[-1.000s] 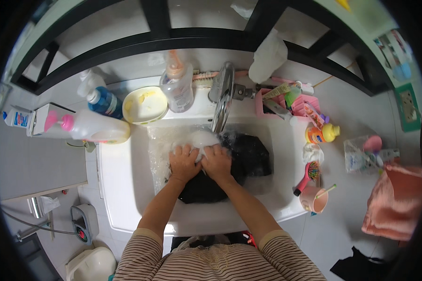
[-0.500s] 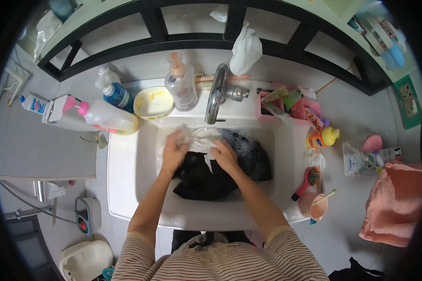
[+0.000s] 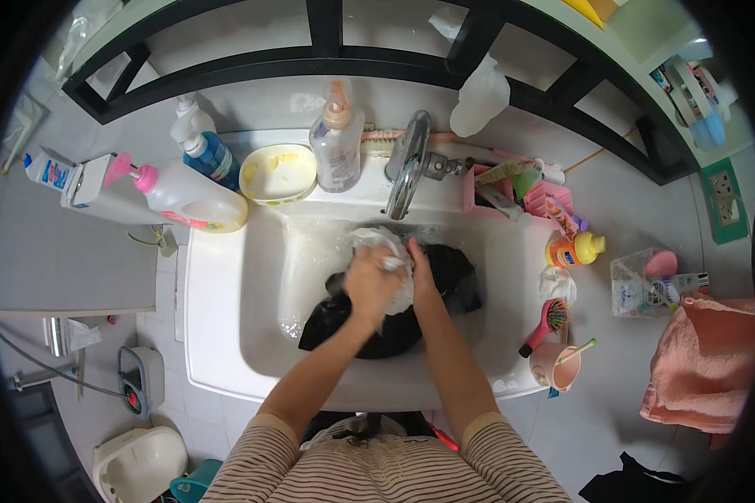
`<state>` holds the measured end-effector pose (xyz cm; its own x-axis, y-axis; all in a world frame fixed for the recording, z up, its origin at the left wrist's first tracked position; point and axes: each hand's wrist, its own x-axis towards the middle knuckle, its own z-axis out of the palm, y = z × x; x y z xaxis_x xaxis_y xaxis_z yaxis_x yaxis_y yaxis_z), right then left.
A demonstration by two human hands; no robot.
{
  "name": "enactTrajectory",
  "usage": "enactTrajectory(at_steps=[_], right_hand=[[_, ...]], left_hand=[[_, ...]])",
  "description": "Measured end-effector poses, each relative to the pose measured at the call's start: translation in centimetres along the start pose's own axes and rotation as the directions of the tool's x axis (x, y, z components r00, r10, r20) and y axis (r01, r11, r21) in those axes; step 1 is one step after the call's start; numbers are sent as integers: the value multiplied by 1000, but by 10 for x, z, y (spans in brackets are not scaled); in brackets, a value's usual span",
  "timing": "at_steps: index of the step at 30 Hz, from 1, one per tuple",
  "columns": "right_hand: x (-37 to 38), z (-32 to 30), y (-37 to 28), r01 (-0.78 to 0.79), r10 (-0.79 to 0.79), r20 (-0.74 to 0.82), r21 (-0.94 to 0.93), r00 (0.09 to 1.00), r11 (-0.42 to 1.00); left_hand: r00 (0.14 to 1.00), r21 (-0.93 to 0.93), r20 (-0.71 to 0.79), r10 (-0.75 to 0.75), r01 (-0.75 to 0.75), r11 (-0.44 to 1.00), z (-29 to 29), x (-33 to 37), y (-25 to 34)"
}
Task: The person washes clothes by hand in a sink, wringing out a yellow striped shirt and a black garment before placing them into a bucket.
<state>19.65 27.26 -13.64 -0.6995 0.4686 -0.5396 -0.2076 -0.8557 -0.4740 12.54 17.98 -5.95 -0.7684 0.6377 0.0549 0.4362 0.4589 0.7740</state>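
Observation:
A wet white cloth (image 3: 374,237) is bunched between my two hands over the white sink basin (image 3: 264,293). My left hand (image 3: 369,281) is closed on the cloth, somewhat smeared by motion. On the other side, my right hand (image 3: 423,267) grips the same cloth, its thumb side up and most fingers hidden. Beneath both hands a soaked black garment (image 3: 323,325) lies spread in the basin, with a little foam and water around it. The chrome faucet (image 3: 409,163) stands just beyond the hands.
Left of the faucet stand a clear pump bottle (image 3: 337,147), a soap dish (image 3: 277,172) and a large pump jug (image 3: 197,197). Along the right rim sit a pink organizer (image 3: 554,197), a yellow bottle (image 3: 575,250), a hairbrush (image 3: 545,325) and a pink cup (image 3: 554,366).
My hands have come together, bunching the white cloth that was stretched between them. The left hand moved right and a little nearer; the view shifted slightly.

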Motion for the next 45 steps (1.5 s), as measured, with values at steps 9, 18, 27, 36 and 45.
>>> enactTrajectory(at_steps=[9, 18, 27, 36, 45], right_hand=[[-37, 21, 14, 127, -288, -231, -531, 929, 838], [-63, 46, 45, 348, -486, 577, -803, 657, -483], [6, 37, 35, 103, -278, 221, -919, 935, -381], [33, -25, 0, 5, -196, -285, -554, 938, 832], [-14, -21, 19, 118, -189, -222, -299, 956, 947]], left_hand=[[969, 234, -2, 246, -239, 942, -17, 50, -88], [829, 343, 328, 453, -552, 760, -58, 13, -82], [783, 462, 315, 536, -620, 634, 4, 41, -116], [989, -70, 147, 27, -17, 997, -26, 71, -74], [924, 202, 215, -317, 275, 940, -24, 79, -130]])
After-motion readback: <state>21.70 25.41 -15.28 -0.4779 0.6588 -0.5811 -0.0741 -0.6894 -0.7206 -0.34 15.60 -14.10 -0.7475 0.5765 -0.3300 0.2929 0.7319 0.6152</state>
